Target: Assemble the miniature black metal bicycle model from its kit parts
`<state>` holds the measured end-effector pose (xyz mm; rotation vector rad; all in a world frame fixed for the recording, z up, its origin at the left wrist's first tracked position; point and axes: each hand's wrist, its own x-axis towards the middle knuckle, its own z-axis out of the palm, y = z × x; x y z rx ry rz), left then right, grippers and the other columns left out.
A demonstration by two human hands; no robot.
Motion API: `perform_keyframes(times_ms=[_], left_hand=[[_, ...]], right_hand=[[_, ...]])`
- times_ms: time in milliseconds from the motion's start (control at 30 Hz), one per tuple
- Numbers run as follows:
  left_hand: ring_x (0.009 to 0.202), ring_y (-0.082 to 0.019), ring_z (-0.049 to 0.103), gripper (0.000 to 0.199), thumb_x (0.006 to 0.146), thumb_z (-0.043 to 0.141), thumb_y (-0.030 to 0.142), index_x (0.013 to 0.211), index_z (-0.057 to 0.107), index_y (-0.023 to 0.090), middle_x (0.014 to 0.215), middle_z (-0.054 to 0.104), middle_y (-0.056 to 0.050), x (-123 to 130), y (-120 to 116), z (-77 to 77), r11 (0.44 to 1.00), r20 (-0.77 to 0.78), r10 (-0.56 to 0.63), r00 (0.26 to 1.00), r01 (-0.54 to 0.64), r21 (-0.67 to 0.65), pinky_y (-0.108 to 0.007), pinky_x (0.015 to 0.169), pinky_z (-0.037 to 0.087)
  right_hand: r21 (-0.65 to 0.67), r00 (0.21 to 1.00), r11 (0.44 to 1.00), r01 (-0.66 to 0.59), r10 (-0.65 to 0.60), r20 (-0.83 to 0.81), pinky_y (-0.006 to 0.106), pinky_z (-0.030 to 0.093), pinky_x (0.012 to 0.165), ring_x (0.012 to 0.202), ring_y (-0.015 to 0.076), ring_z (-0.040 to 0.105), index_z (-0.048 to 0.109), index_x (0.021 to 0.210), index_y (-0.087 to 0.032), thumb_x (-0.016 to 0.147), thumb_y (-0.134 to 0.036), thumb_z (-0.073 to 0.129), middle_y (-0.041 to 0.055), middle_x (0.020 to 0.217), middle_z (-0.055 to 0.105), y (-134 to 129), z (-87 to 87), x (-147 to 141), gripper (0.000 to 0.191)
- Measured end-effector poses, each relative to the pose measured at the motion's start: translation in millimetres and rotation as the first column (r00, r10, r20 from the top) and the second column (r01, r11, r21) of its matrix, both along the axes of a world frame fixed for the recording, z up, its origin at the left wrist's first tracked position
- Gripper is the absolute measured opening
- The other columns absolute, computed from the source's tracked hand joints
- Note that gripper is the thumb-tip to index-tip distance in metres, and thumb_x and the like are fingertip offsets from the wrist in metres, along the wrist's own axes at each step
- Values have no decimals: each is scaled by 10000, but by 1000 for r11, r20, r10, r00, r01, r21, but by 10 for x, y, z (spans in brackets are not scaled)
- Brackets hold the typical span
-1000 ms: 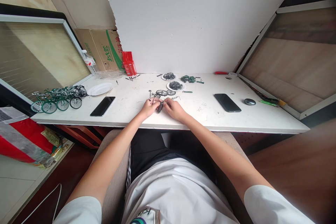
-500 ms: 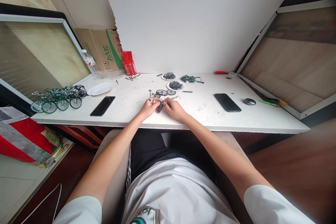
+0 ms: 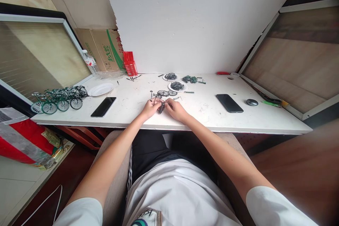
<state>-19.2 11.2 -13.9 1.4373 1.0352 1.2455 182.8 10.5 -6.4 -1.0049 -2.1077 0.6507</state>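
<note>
Between my two hands is a small dark model part (image 3: 161,108), close to the table's front edge. My left hand (image 3: 150,109) is closed on it from the left, fingers pinched. From the right, my right hand (image 3: 175,109) is closed at the same part, with its fingertips together. The part's exact shape is too small to tell. Just beyond my fingers lie small dark wheels (image 3: 166,93) and thin pieces. Two white plates stand farther back, the nearer one (image 3: 171,88) and the farther one (image 3: 164,78), both heaped with dark small parts.
Several green and black model bicycles (image 3: 57,101) stand at the left. A white plate (image 3: 101,89), a phone (image 3: 103,107), a second phone (image 3: 229,103), green pieces (image 3: 190,79), a red box (image 3: 129,63), a bottle (image 3: 90,61) and a round grey object (image 3: 252,102) are on the table (image 3: 201,120).
</note>
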Motion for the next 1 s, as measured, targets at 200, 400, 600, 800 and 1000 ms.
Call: perform_keyframes(times_ms=[200,400,600,800,1000], left_hand=[[645,-157,624,130,827,704,221,936,713,150,742,674,-30,-5,6,-14,1000,-1,-7,1000,7,8,-273,606,534],[650,-155,612,138,824,721,240,932,710,155,746,665,-25,-6,-1,-20,1000,-3,-3,1000,3,10,-271,607,527],[643,-149,600,131,830,723,247,928,714,161,747,664,-25,1,-12,1,1000,-5,0,1000,0,12,-270,621,524],[645,-147,597,113,831,700,236,910,721,157,751,662,-29,4,-10,1,1000,-12,-4,1000,4,21,-266,616,516],[647,-144,593,119,836,715,257,902,721,158,749,658,-26,7,-14,0,1000,-15,-5,1000,6,23,-265,634,517]], right_hand=[[-5,1000,1000,4,-4,4,333,440,755,738,211,618,604,1034,-223,1076,-425,430,47,863,722,-7,5,1,270],[-8,1000,1000,6,-6,3,333,447,756,738,211,620,609,1035,-222,1079,-419,434,48,868,727,-13,10,-1,267],[-4,1000,1000,7,-7,0,332,455,765,768,216,635,611,1031,-224,1077,-402,438,55,898,737,-17,14,-2,253],[-13,1000,1000,9,-9,2,331,452,764,770,216,635,611,1023,-224,1083,-410,437,53,896,735,-25,18,1,262],[-16,1000,1000,5,-5,1,333,452,764,773,217,639,610,1022,-222,1083,-407,438,49,893,728,-28,21,-1,260]])
